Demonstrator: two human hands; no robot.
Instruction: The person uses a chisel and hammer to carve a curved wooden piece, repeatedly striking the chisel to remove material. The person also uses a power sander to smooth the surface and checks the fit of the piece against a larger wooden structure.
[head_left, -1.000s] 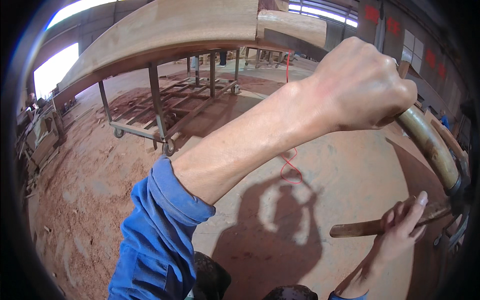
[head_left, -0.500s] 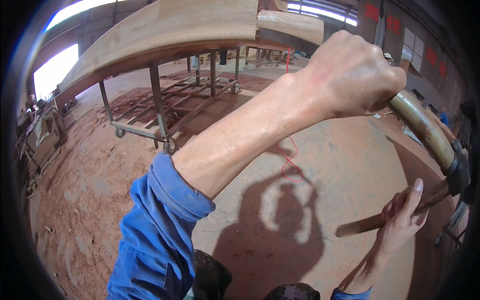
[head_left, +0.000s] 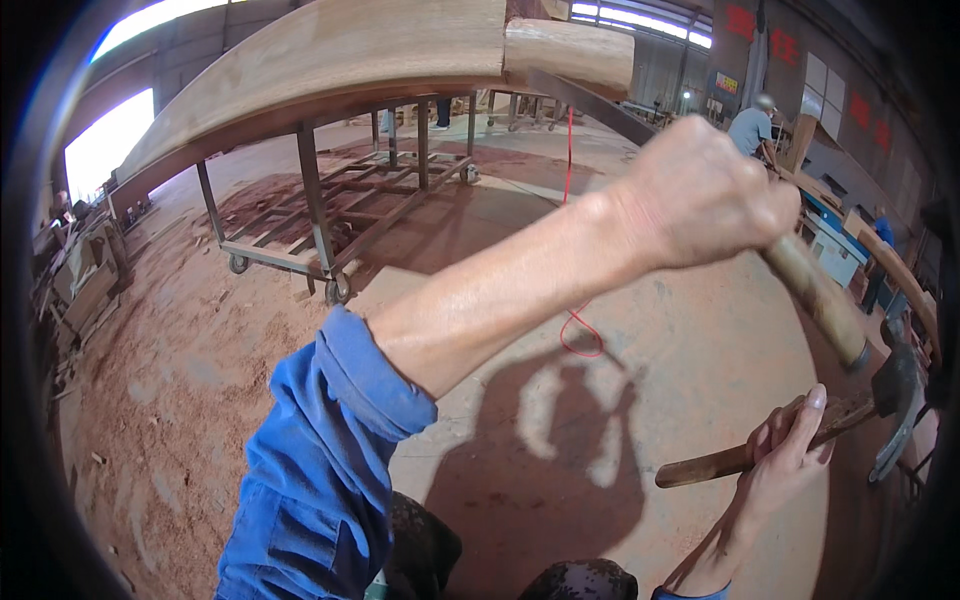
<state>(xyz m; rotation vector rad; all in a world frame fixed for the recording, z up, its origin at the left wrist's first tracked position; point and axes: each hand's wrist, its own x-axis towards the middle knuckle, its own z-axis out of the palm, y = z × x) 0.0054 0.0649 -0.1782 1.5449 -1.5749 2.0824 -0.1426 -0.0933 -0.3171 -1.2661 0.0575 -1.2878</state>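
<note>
My left hand (head_left: 700, 195) is a closed fist at upper right, wrapped round the thick wooden handle of a chisel (head_left: 815, 300). A metal ring caps the handle's lower end; the fist hides the rest, and whether the dark bar (head_left: 600, 108) beyond it belongs to the chisel I cannot tell. Lower right, my right hand (head_left: 785, 460) grips the wooden shaft of an axe (head_left: 710, 466), thumb laid along it. Its dark metal head with a curved edge is below the chisel's ringed end, apart from it. A large pale timber (head_left: 340, 50) lies beyond my left hand.
The timber rests above a wheeled metal frame (head_left: 315, 200). A red cord (head_left: 570, 160) hangs down and loops on the floor. At right, a person (head_left: 752, 128) stands near long boards (head_left: 895, 265) and a blue-white machine (head_left: 833, 245). Wood scraps (head_left: 90, 280) pile up at far left.
The axe has moved down from the chisel's ringed end, which it met or overlapped before. My left fist has dropped slightly. A person in the background has come into sight past my left hand.
</note>
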